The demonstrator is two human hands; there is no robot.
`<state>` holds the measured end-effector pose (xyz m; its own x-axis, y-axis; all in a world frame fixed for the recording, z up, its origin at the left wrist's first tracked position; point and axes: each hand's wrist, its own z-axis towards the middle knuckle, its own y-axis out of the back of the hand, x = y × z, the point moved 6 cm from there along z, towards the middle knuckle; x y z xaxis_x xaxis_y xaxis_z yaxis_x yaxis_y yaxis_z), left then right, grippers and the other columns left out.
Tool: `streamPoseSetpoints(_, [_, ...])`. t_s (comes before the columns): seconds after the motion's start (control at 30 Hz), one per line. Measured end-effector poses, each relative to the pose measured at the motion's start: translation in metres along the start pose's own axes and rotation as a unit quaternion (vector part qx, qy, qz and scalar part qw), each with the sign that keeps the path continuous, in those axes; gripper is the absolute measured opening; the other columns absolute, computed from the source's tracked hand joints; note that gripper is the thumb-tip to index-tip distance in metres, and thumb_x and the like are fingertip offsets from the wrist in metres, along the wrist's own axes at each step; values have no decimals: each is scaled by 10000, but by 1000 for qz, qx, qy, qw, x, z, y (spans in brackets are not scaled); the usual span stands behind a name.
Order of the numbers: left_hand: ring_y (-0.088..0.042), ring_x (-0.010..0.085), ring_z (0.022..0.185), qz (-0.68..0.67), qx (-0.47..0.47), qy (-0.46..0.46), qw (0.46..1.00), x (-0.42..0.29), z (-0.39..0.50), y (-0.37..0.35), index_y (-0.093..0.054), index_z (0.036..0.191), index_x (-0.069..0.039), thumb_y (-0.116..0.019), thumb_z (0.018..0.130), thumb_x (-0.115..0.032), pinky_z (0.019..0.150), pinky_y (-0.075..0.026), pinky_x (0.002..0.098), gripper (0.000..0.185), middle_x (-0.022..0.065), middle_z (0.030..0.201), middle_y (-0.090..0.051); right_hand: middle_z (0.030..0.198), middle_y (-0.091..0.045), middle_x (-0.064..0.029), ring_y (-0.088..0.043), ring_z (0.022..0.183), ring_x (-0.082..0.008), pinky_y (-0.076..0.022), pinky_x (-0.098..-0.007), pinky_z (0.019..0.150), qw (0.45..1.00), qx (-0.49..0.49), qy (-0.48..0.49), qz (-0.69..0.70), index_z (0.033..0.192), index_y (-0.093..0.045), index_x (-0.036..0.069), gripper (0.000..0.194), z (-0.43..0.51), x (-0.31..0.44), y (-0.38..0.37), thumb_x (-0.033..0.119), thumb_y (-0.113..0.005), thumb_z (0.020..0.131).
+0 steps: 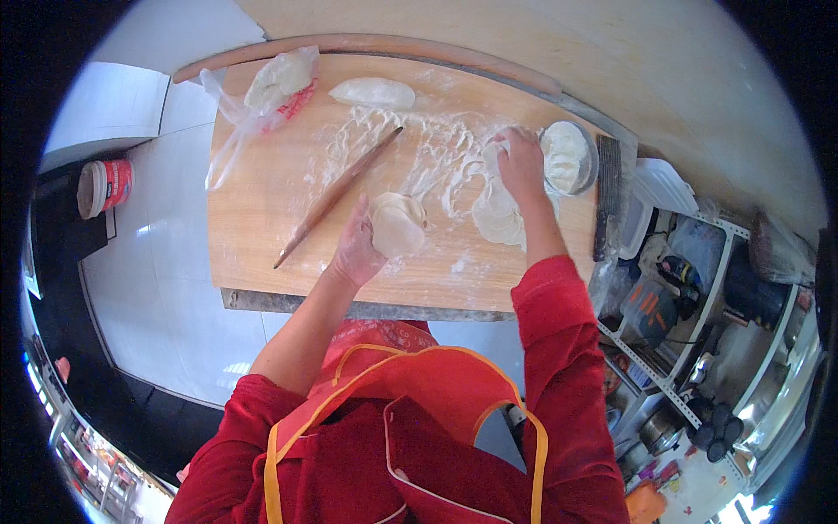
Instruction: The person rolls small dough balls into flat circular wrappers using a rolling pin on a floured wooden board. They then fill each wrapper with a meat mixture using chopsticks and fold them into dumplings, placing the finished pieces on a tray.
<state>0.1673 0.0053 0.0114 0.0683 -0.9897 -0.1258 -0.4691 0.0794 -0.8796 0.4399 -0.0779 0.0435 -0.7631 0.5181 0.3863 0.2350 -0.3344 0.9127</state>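
Observation:
My left hand [359,241] holds a small stack of thin round dough wrappers [397,226] just above the near part of the wooden board [262,216]. Farther right, my right hand [522,164] has its fingertips on the edge of a pale dough wrapper [492,157]. Below that hand, overlapping dough wrappers [496,213] lie on the board, partly hidden by my forearm. A tapered wooden rolling pin [340,188] rests slantwise to the left of my left hand. Loose flour [445,147] streaks the middle of the board.
A bowl of flour [565,157] stands right of my right hand. At the back lie a dough log [373,93] and a plastic bag [281,85] with something pale inside. A long wooden pole [366,44] borders the wall. Cluttered metal shelving [704,314] is at right; a red-and-white bucket [105,187] sits left.

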Motion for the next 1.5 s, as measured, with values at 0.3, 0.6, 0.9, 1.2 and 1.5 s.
streamPoseSetpoints(0.3, [-598, 359, 1160, 30, -70, -27, 997, 4, -13, 24, -517, 1320, -1, -375, 1006, -556, 1052, -438, 467, 653, 214, 1245, -617, 934, -693, -192, -601, 978, -391, -455, -508, 888, 966, 227, 46, -116, 891, -711, 49, 163, 22, -15, -26, 166, -637, 804])
streamPoseSetpoints(0.6, [-586, 345, 1182, 46, -83, -29, 995, 12, -13, 29, -517, 1322, -7, -375, 1016, -529, 1052, -440, 464, 621, 205, 1271, -605, 907, -672, -148, -613, 954, -354, -481, -450, 847, 976, 197, 33, -91, 893, -654, 73, 130, 10, -10, -4, 152, -669, 790])
streamPoseSetpoints(0.9, [-584, 338, 1187, 45, -44, -10, 998, 20, -13, 12, -514, 1322, -4, -353, 1016, -541, 1070, -428, 459, 639, 187, 1281, -602, 843, -710, -140, -685, 755, -296, -535, -379, 719, 991, 86, -81, 68, 954, -647, 51, 135, -16, 5, 49, 117, -669, 838])
streamPoseSetpoints(1.2, [-596, 340, 1157, 51, -87, -5, 995, 33, -10, 20, -497, 1337, 17, -344, 1013, -535, 1053, -436, 446, 658, 186, 1259, -616, 869, -717, -164, -689, 815, -334, -526, -415, 741, 961, 109, -245, 69, 939, -678, 35, 224, -71, -33, 25, 210, -730, 810])
streamPoseSetpoints(1.5, [-596, 328, 1160, 65, -83, 14, 994, 45, -9, 24, -503, 1327, 21, -363, 1014, -509, 1054, -436, 420, 631, 185, 1256, -615, 876, -713, -127, -681, 851, -330, -518, -446, 771, 924, 74, -374, -22, 971, -707, 79, 326, -101, -56, -9, 301, -765, 739])
